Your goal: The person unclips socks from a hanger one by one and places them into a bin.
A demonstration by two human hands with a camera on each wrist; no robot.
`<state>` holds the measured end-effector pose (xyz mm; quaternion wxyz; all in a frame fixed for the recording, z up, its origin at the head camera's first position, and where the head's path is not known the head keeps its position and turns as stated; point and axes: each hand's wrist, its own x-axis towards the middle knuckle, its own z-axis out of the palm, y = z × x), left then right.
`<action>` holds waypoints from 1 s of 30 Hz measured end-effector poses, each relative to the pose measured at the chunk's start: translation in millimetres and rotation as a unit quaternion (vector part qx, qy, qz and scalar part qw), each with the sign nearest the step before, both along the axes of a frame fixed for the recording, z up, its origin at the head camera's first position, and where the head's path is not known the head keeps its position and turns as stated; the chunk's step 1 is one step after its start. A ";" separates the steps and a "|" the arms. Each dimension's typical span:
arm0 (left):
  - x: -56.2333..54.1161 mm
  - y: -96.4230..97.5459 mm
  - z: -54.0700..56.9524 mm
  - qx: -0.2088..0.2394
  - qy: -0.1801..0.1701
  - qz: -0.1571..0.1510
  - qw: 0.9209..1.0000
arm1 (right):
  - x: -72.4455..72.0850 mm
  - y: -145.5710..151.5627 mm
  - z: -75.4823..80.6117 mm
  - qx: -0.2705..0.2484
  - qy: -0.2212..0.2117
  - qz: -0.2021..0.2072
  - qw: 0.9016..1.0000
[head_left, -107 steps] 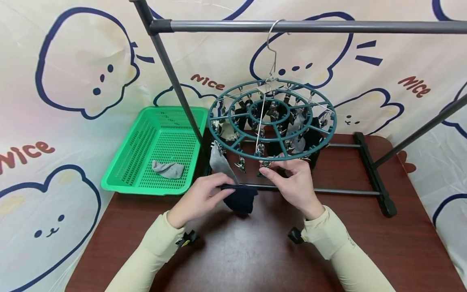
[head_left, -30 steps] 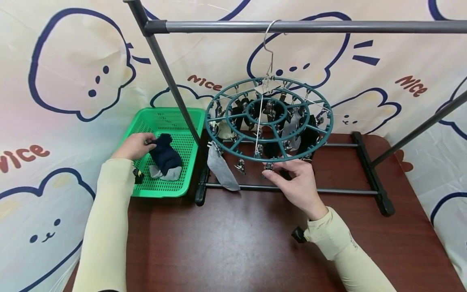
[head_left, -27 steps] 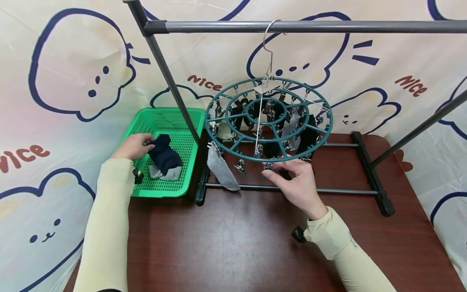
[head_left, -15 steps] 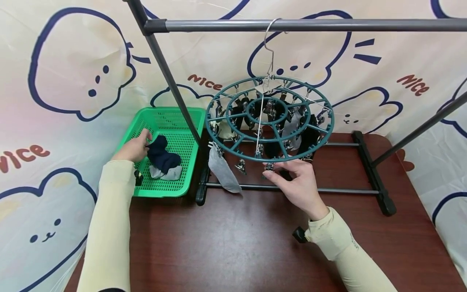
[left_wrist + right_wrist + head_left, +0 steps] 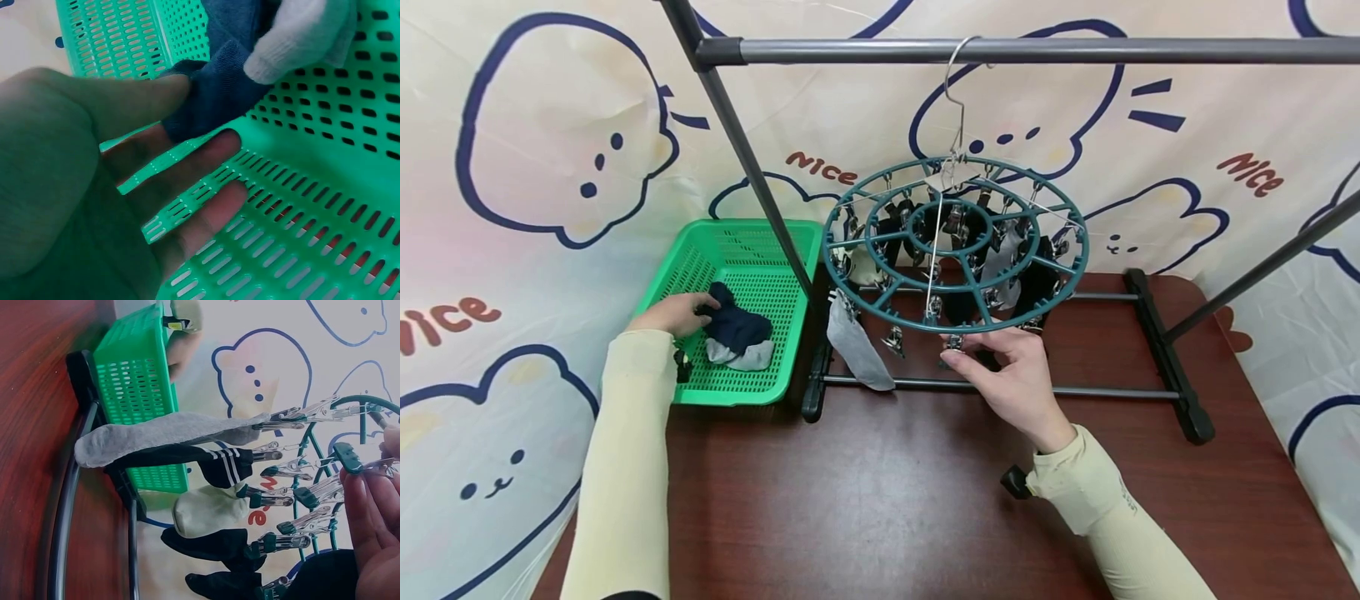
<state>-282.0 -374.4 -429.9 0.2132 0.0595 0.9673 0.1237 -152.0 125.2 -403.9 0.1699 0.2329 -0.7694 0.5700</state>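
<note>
In the green basket [image 5: 730,395], my left hand [image 5: 676,314] pinches one end of a navy sock [image 5: 741,327] between thumb and index finger. The other fingers stretch out below it in the left wrist view. A grey sock [image 5: 754,357] lies partly under the navy one. At the front of the round clip hanger [image 5: 957,329], my right hand [image 5: 1015,375] pinches a clip [image 5: 347,457] between thumb and fingers; no sock shows in that clip. To its left a grey sock [image 5: 859,354] hangs from other clips.
The hanger hooks over the bar [image 5: 850,52] of a dark metal rack. Several more socks hang from it, among them a striped black sock [image 5: 219,467] and a pale sock [image 5: 209,509]. The rack's left post [image 5: 752,162] stands between basket and hanger.
My left hand has carried the navy sock from beside the hanger leftward into the basket, onto the grey sock. Its fingers loosened briefly, then took hold again. The right hand has stayed at its clip.
</note>
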 end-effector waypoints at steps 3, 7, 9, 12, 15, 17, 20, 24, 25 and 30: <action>0.9 0.6 -3.0 -0.011 -0.023 0.005 1.000 | 0.5 0.2 -0.3 0.003 -0.003 -0.001 1.000; 2.8 2.9 -4.7 -0.015 -0.038 0.012 0.999 | 1.4 0.6 -1.6 0.005 -0.003 -0.001 1.000; 3.4 3.3 -4.9 -0.013 -0.042 0.015 0.999 | 1.7 1.0 -1.9 0.006 -0.002 -0.001 1.000; 3.9 3.8 -4.5 -0.013 -0.051 0.016 0.998 | 1.7 1.4 -2.3 0.008 0.000 -0.002 1.000; 4.5 3.7 -4.5 -0.014 -0.068 0.015 0.997 | 1.6 1.3 -2.8 0.010 0.000 -0.002 1.000; 4.9 3.8 -4.8 -0.014 -0.081 0.018 0.996 | 1.4 1.1 -3.2 0.010 -0.001 -0.002 1.000; 4.5 3.7 -6.5 -0.016 -0.096 0.024 0.995 | 1.3 0.7 -4.0 0.010 -0.003 -0.002 1.000; 5.1 5.8 -7.9 -0.014 -0.102 0.031 0.994 | 1.2 1.1 -4.8 0.013 -0.003 -0.005 1.000; 5.1 6.4 -8.5 -0.013 -0.101 0.032 0.994 | 1.3 1.3 -5.1 0.014 -0.002 -0.006 1.000; 5.0 9.3 -10.4 -0.010 -0.084 0.027 0.996 | 1.4 2.1 -5.9 0.020 0.001 -0.011 1.000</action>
